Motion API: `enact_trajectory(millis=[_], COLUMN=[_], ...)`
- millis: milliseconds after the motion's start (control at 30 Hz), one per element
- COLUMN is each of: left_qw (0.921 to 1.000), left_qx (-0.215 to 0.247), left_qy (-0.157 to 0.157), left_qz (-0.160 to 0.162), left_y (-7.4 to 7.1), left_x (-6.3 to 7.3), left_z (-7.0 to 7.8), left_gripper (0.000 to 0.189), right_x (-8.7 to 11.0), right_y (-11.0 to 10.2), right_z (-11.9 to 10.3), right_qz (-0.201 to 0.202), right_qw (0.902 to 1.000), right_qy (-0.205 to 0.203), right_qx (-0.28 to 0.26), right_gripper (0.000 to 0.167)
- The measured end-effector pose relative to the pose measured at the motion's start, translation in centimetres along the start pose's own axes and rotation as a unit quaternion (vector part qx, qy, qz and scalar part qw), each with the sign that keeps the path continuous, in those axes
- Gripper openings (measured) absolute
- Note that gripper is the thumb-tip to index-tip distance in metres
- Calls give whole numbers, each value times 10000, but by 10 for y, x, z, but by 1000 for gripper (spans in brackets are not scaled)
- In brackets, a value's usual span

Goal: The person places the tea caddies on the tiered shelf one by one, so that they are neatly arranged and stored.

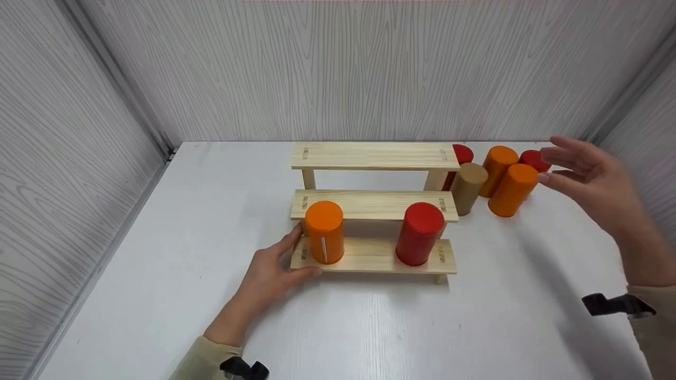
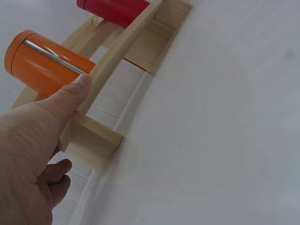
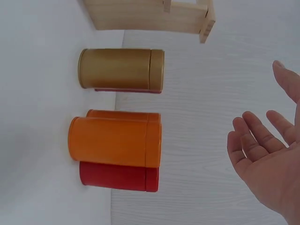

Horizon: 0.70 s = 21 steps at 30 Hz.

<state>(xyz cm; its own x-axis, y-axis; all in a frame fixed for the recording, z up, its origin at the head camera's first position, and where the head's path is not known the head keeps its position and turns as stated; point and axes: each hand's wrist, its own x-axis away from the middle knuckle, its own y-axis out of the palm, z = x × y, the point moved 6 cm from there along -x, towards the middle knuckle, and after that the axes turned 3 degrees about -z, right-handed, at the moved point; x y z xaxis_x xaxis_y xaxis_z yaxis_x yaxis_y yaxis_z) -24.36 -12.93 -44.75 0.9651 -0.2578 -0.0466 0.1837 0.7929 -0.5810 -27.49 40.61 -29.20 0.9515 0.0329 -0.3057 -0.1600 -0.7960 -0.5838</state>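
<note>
A three-tier wooden display rack (image 1: pixel 375 205) stands on the white table. My left hand (image 1: pixel 268 272) grips the left end of its lowest shelf, thumb along the front edge, beside an orange canister (image 1: pixel 324 232). A silver stripe (image 2: pixel 54 57) runs down that canister. Toward the right end of the same shelf stands a red canister (image 1: pixel 421 235). My right hand (image 1: pixel 597 182) hovers with parted fingers just right of a front orange canister (image 1: pixel 513 190); nothing is in its grasp in the right wrist view.
Right of the rack stand a gold canister (image 1: pixel 469 189), a second orange canister (image 1: pixel 499 158) and a red canister (image 1: pixel 534 160). Another red canister (image 1: pixel 463 153) is partly hidden behind the rack. A pale wood-grain wall (image 1: pixel 338 68) closes off the back.
</note>
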Motion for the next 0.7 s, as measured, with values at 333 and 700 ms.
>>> enact_trajectory(millis=[333,700], left_qw=[9999,10000], left_qx=[64,57], left_qy=[-78,-79], left_qz=[-22,-14], left_y=[1,1], left_x=[1,1], left_z=[-1,-1], left_gripper=[106,105], right_x=[0,-2], right_y=[-7,-1], right_z=[50,80], right_qz=[71,-110], right_qw=[9973,9917], right_qy=[728,1282], right_qx=[58,39], right_gripper=[68,75])
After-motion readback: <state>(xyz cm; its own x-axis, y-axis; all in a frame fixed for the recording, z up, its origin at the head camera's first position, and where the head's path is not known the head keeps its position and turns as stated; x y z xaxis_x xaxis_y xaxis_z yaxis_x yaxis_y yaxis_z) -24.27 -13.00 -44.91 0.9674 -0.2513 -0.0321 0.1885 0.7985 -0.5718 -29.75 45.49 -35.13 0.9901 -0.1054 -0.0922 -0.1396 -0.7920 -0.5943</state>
